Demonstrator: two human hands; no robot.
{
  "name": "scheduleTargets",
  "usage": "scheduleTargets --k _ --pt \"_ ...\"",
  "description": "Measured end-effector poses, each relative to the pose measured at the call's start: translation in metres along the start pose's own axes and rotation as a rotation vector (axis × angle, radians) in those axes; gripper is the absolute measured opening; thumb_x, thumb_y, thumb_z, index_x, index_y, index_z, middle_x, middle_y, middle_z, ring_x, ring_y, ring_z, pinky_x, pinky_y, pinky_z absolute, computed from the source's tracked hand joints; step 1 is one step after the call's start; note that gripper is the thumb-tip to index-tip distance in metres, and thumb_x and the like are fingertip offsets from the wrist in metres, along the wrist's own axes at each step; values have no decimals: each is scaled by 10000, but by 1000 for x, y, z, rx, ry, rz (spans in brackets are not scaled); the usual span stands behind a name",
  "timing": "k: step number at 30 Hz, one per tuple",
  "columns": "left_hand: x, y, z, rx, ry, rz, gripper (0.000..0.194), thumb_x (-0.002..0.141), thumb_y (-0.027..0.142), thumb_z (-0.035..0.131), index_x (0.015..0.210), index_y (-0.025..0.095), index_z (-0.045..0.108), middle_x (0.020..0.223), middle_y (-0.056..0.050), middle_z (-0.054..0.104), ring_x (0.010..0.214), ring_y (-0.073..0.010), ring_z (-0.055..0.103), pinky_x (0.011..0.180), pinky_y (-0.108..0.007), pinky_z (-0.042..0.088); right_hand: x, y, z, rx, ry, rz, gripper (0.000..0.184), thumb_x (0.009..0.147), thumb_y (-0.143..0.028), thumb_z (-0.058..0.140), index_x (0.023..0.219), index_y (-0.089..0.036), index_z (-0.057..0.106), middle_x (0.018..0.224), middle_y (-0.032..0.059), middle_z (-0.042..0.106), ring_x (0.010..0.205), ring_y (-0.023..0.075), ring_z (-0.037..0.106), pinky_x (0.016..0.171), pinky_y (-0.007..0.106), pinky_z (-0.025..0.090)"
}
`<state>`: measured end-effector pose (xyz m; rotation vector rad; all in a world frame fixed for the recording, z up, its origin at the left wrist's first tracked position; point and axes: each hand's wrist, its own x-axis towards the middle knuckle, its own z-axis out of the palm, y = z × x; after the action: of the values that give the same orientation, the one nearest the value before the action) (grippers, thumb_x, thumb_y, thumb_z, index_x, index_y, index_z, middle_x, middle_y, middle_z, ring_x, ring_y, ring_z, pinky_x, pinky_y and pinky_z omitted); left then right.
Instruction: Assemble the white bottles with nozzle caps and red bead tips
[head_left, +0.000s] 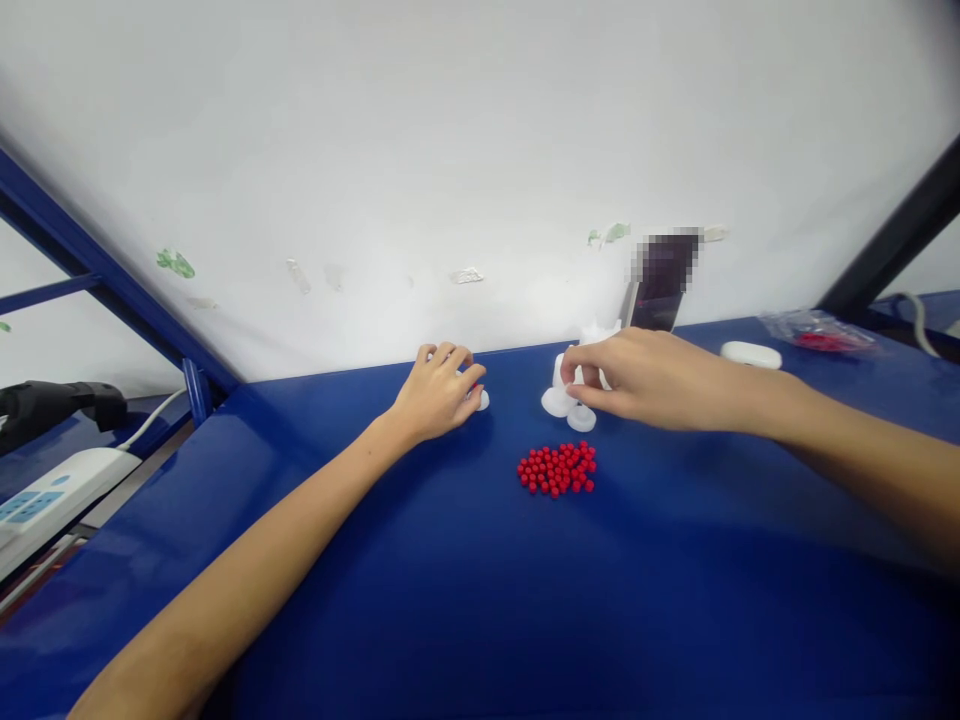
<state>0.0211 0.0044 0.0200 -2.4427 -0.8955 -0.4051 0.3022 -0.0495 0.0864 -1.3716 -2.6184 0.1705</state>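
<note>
Near the back of the blue table, my left hand (442, 395) has its fingers curled round a small white round piece (484, 401). A bit of red shows by the fingertips, and most of the piece is hidden. My right hand (634, 380) is closed in a pinch at a cluster of small white pieces; whatever is between the fingertips is too small to make out. Of these, a white round piece (556, 402) and a flat white disc (581, 418) lie on the table. Just in front of them is a loose patch of red beads (557, 469).
A dark phone-like object (664, 285), partly pixelated, leans against the wall. A white oval case (751, 355) and a clear bag with red contents (821, 338) lie at the right. A white power strip (67, 490) is beyond the blue frame on the left.
</note>
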Motion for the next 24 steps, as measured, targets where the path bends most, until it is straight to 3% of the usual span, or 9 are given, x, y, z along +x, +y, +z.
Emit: scheduleTargets --k 5,11,17,20,24 --pt "-3 -3 -4 -334 5 205 273 997 210 402 1110 206 650 1038 -89 677 963 -215 568 833 -359 395 -1 -3 1 6 -27 -22 178 901 -361 524 927 -260 668 716 6 707 643 188 607 565 296 318" --pt "0 42 -4 -924 76 137 262 969 127 387 1039 159 637 858 -49 689 720 -113 610 684 -233 467 -2 -6 -3 -20 -99 -67 177 907 -314 501 927 -236 659 699 -13 687 606 150 585 570 266 328" --pt "-7 56 1 -998 18 114 210 809 96 528 976 135 649 609 42 575 481 -66 419 535 -203 383 2 -8 9 -63 -86 -70 173 927 -320 494 951 -229 639 733 -5 692 624 151 589 542 254 288" --pt "-6 55 1 -1008 -78 21 154 823 137 539 919 138 659 641 28 581 509 -68 423 549 -201 382 5 -11 25 -199 -34 -76 172 932 -273 490 992 -207 637 782 32 705 650 174 599 543 269 246" --pt "0 55 1 -1063 -204 -64 161 877 232 554 891 136 682 701 5 607 545 -71 423 565 -201 375 9 -16 43 -349 -24 -148 199 941 -168 460 903 -164 656 768 70 692 721 207 615 649 309 281"
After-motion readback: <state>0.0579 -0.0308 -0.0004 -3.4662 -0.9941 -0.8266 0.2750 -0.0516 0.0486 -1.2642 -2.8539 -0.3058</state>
